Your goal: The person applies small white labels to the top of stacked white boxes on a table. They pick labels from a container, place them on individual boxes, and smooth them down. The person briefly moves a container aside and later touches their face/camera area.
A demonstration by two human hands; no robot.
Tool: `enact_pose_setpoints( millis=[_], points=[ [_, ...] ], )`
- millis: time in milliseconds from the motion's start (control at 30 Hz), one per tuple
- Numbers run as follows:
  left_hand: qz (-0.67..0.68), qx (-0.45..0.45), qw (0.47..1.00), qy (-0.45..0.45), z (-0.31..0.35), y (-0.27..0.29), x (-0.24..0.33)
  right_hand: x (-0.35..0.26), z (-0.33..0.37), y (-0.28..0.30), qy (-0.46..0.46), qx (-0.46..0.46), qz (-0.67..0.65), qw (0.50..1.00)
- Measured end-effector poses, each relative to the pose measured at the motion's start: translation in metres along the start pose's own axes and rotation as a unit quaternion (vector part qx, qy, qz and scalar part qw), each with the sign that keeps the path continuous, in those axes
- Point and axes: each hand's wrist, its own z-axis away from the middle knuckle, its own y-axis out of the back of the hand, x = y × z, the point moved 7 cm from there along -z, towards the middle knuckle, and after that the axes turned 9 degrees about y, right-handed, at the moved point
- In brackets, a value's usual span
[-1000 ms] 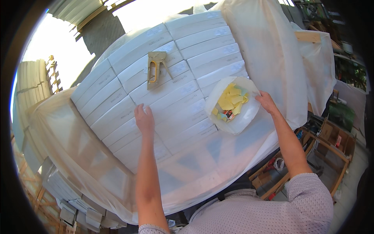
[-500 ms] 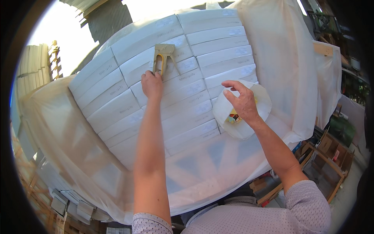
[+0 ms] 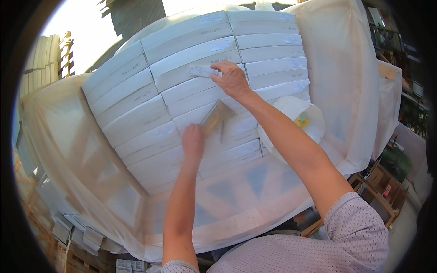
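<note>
My left hand is closed round the handle of a metal staple gun with yellowish parts, blurred by motion and tilted over the white boxes. Farther off, my right hand reaches across the stack. Its fingers pinch the right end of a small white printed paper slip, which lies against or just above a box. Flat white boxes, several to a column, fill the space under both hands. Partly behind my right forearm sits a white rounded container with something yellow inside.
Translucent plastic sheeting drapes around the boxes on the left, right and near sides. Wooden frames stand at the lower right. Stacked pale panels stand at the far left, and loose grey pieces lie at the lower left.
My left hand has drawn the staple gun nearer and tilted it. My right hand has moved from above the white container to the far left and now pinches the slip. The view has shifted slightly.
</note>
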Motion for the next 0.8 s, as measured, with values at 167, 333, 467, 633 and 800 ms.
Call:
enact_pose_setpoints(
  millis=[167,333,467,633,800],
  points=[
    [0.032,0.069,0.997,0.004,0.031,-0.001,-0.001,0.009,-0.023,-0.051,0.069,-0.027,0.175,0.982],
    [0.107,0.138,0.983,0.060,0.036,0.015,-0.009,0.019,-0.031,-0.061,0.068,-0.081,0.182,0.978],
    [0.142,0.108,0.980,0.090,0.038,0.018,-0.017,0.032,-0.033,-0.058,0.016,-0.084,0.112,0.990],
    [0.157,0.094,0.977,0.109,0.038,0.017,-0.021,0.025,-0.023,-0.053,0.093,-0.020,0.185,0.978],
    [0.156,0.082,0.975,0.136,0.038,0.011,-0.026,0.024,-0.012,-0.056,0.115,0.003,0.232,0.966]
  ],
)
